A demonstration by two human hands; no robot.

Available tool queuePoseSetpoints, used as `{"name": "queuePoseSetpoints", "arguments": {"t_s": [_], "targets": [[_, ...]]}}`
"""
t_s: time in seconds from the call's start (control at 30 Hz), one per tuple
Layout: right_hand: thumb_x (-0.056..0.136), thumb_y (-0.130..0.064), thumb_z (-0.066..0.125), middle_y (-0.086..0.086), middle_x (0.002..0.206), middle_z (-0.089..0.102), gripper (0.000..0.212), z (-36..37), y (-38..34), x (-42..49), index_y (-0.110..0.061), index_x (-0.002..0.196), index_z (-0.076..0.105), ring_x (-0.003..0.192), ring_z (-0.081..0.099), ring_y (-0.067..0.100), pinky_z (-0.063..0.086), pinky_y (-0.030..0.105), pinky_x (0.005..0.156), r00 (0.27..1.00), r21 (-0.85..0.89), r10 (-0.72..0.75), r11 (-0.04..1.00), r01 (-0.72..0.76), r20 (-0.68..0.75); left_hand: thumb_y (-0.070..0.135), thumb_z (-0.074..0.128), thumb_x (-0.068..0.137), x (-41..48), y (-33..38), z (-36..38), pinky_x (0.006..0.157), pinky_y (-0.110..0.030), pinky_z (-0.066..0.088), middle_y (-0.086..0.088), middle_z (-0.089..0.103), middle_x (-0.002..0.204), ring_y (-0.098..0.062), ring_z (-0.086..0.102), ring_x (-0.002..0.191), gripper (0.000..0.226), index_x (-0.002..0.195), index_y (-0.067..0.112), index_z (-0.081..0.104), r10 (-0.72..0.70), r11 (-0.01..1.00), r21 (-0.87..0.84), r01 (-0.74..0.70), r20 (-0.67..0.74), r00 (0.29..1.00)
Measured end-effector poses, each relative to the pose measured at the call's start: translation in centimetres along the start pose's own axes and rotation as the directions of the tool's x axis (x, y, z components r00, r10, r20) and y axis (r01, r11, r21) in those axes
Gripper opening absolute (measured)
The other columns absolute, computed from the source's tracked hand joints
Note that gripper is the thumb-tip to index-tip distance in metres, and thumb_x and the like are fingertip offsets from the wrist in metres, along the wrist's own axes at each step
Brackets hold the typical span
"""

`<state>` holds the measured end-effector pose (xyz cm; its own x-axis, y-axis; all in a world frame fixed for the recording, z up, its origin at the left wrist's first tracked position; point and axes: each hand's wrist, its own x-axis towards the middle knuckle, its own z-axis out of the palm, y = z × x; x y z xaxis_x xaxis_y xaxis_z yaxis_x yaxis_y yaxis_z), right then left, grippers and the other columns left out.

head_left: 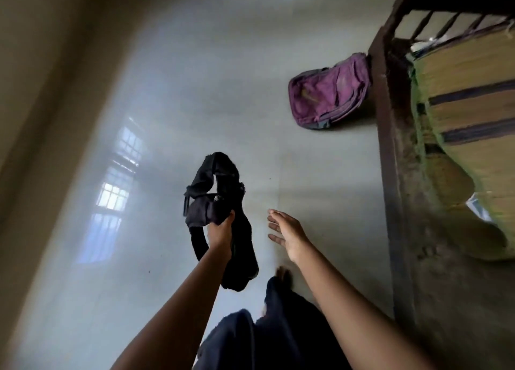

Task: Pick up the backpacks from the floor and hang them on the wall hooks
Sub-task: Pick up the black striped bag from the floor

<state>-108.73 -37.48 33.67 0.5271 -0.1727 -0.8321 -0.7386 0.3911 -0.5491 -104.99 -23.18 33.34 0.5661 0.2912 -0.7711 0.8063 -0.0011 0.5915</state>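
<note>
My left hand [221, 231] grips a limp black backpack [223, 199] by its top, lifted off the floor, with its straps looped above and its body hanging below my wrist. My right hand [287, 231] hovers just to the right of it, fingers spread and holding nothing. A purple backpack [328, 92] lies on the grey floor farther off, against the leg of a wooden bed. No wall hooks are in view.
The dark wooden bed frame [387, 152] runs down the right side, with a yellow-green woven mat [473, 118] on it. A pale wall [41, 91] borders the left. Shiny grey floor [172, 96] lies between them. My foot and dark clothing show below.
</note>
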Motion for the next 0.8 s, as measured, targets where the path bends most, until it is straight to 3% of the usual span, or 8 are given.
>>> {"name": "queuePoseSetpoints", "arguments": {"t_s": [0.13, 0.27, 0.3, 0.4, 0.5, 0.67, 0.73, 0.8], "targets": [[0.093, -0.024, 0.052, 0.004, 0.11, 0.056, 0.033, -3.8, -8.2, 5.8, -0.012, 0.124, 0.056, 0.103, 0.053, 0.016, 0.047, 0.023, 0.065, 0.996, -0.016, -0.026, 1.0, 0.025, -0.087, 0.042, 0.068, 0.074, 4.2, 4.1, 5.5, 0.096, -0.05, 0.048, -0.02, 0.063, 0.117, -0.039, 0.059, 0.107, 0.06, 0.118, 0.005, 0.054, 0.045, 0.997, 0.071, -0.041, -0.049, 0.998], [0.096, -0.024, 0.049, 0.017, 0.13, 0.055, 0.033, -7.2, -15.8, 12.9, -0.01, 0.126, 0.053, 0.122, 0.053, 0.029, 0.047, 0.038, 0.095, 0.994, -0.053, 0.007, 0.999, -0.012, -0.105, 0.036, 0.066, 0.081, 8.5, 9.1, 13.1, 0.095, -0.048, 0.048, -0.021, 0.059, 0.12, -0.039, 0.057, 0.108, 0.054, 0.121, 0.004, 0.05, 0.024, 1.0, 0.02, -0.022, -0.077, 0.997], [0.096, -0.024, 0.049, 0.018, 0.133, 0.054, 0.035, -7.9, -17.5, 14.7, -0.009, 0.127, 0.053, 0.123, 0.052, 0.029, 0.045, 0.038, 0.096, 0.993, -0.064, 0.015, 0.998, -0.023, -0.115, 0.035, 0.066, 0.081, 9.8, 10.5, 15.2, 0.096, -0.048, 0.047, -0.021, 0.058, 0.121, -0.039, 0.056, 0.11, 0.054, 0.122, 0.003, 0.049, 0.016, 1.0, 0.002, -0.016, -0.082, 0.996], [0.096, -0.024, 0.049, 0.014, 0.121, 0.057, 0.04, -10.1, -21.9, 22.1, -0.006, 0.131, 0.05, 0.109, 0.053, 0.02, 0.048, 0.032, 0.081, 0.985, -0.062, 0.037, 0.997, -0.048, -0.166, 0.033, 0.066, 0.081, 14.2, 14.2, 22.6, 0.096, -0.049, 0.047, -0.024, 0.061, 0.119, -0.039, 0.058, 0.109, 0.05, 0.115, -0.001, 0.053, -0.022, 1.0, 0.005, 0.022, -0.083, 0.996], [0.095, -0.025, 0.05, 0.012, 0.133, 0.054, 0.04, -12.6, -25.4, 31.1, -0.009, 0.131, 0.05, 0.123, 0.051, 0.025, 0.047, 0.037, 0.089, 0.974, -0.081, 0.08, 0.992, -0.099, -0.212, 0.032, 0.067, 0.081, 19.3, 16.3, 30.6, 0.094, -0.046, 0.049, -0.023, 0.064, 0.113, -0.039, 0.06, 0.106, 0.046, 0.111, -0.002, 0.057, -0.089, 0.996, -0.001, 0.089, -0.097, 0.991], [0.093, -0.029, 0.054, 0.012, 0.133, 0.053, 0.042, -16.8, -28.3, 44.3, -0.009, 0.13, 0.051, 0.122, 0.05, 0.024, 0.045, 0.036, 0.087, 0.956, -0.052, 0.105, 0.991, -0.124, -0.272, 0.048, 0.073, 0.067, 27.9, 16.9, 41.3, 0.088, -0.05, 0.053, -0.019, 0.067, 0.105, -0.035, 0.065, 0.097, 0.057, 0.102, 0.006, 0.058, -0.081, 0.996, -0.029, 0.08, -0.029, 0.996], [0.092, -0.032, 0.055, 0.016, 0.128, 0.054, 0.047, -18.2, -29.0, 49.7, -0.003, 0.128, 0.052, 0.11, 0.052, 0.028, 0.046, 0.042, 0.095, 0.943, -0.063, 0.117, 0.988, -0.144, -0.312, 0.054, 0.074, 0.06, 31.9, 16.6, 45.0, 0.083, -0.051, 0.055, -0.018, 0.069, 0.099, -0.033, 0.067, 0.091, 0.066, 0.101, 0.004, 0.062, -0.042, 0.999, -0.029, 0.041, -0.026, 0.999], [0.089, -0.036, 0.058, 0.026, 0.131, 0.053, 0.057, -20.3, -29.1, 55.8, 0.007, 0.125, 0.051, 0.114, 0.054, 0.041, 0.041, 0.051, 0.103, 0.923, -0.069, 0.119, 0.986, -0.154, -0.367, 0.062, 0.074, 0.044, 37.1, 14.7, 49.2, 0.079, -0.054, 0.056, -0.019, 0.071, 0.097, -0.034, 0.069, 0.088, 0.08, 0.1, 0.006, 0.066, -0.037, 0.997, -0.071, 0.035, -0.036, 0.999]]}}
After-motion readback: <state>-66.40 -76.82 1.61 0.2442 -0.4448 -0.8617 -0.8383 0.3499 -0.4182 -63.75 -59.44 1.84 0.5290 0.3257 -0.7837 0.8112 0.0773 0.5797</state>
